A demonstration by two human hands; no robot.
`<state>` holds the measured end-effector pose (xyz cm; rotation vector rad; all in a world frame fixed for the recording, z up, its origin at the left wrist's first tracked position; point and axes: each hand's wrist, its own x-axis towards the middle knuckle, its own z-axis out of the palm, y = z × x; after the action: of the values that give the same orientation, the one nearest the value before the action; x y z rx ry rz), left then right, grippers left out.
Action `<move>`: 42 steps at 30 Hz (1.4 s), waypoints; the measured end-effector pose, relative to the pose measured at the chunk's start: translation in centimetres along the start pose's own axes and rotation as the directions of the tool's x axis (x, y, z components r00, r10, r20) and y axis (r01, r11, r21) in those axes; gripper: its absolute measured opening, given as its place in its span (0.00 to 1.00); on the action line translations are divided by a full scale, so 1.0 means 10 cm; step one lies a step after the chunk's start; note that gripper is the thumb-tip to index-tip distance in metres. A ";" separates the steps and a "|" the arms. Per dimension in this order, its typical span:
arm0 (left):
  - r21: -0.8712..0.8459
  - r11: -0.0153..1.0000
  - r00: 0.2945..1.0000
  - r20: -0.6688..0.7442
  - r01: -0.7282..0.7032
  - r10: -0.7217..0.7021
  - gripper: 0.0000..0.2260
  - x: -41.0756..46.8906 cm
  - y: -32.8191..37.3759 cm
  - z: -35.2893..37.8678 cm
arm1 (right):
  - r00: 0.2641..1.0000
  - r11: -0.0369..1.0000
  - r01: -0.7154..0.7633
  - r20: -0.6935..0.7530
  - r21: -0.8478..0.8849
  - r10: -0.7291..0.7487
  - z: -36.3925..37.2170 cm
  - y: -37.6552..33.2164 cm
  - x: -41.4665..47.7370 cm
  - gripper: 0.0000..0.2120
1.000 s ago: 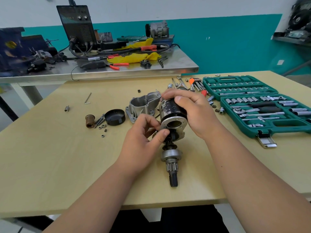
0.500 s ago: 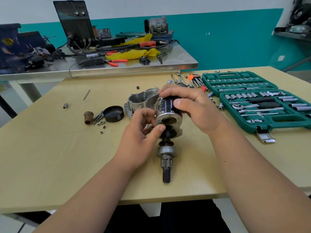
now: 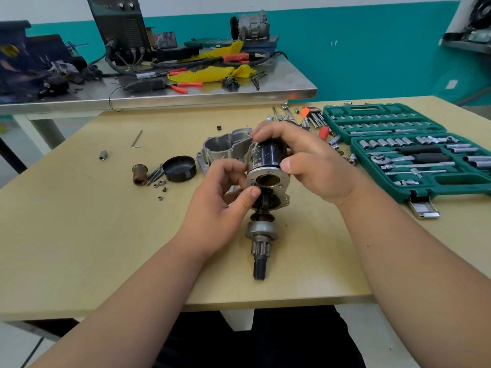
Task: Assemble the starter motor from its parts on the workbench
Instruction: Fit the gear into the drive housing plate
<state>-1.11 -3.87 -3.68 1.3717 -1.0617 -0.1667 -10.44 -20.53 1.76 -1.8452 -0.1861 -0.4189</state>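
Nearest us, below the motor body (image 3: 267, 158), a geared shaft (image 3: 261, 245) lies on the table (image 3: 79, 235), its dark tip pointing toward us. Its upper end runs in under the body's flange, and we cannot see how the two join.

The motor body itself is held tilted above the table, its open round mouth facing us. Our left hand (image 3: 220, 205) is at its lower left, thumb on the flange rim and fingers curled behind it, pinching that rim. Anything smaller in the pinch is hidden. Our right hand (image 3: 313, 166) wraps the black barrel from the right, fingers curled over the top and thumb on the near side, covering the far end.

Just behind the motor body on its left sits a grey cast housing (image 3: 223, 147), partly hidden by the body. Farther left are a black cap (image 3: 179, 168), a brass bush (image 3: 139, 174) and a few loose nuts (image 3: 160, 183), too small to tell apart. Right of the motor body an open green socket set (image 3: 414, 155) is cut off by the frame edge. Beyond the body stands a cluttered steel table (image 3: 212, 98).
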 end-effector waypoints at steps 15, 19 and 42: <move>0.584 0.812 0.948 -0.270 0.024 0.166 0.06 -0.19 0.18 0.09 | 0.976 0.999 0.032 -0.218 0.042 -0.022 0.18 0.02 -0.01 0.16; 0.657 0.741 0.935 -0.333 0.141 0.118 0.08 -0.11 0.19 0.04 | 0.967 0.996 -0.007 -0.255 -0.093 -0.017 0.28 0.01 0.02 0.15; -0.653 0.620 0.582 -0.321 0.435 -0.747 0.13 0.47 0.18 -0.01 | 0.827 0.986 -0.159 -0.552 -0.051 0.105 0.37 0.07 0.27 0.12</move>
<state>0.69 -6.43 0.29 1.1213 0.0500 -0.4900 -7.06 -17.50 1.20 -1.7403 0.3618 -0.8520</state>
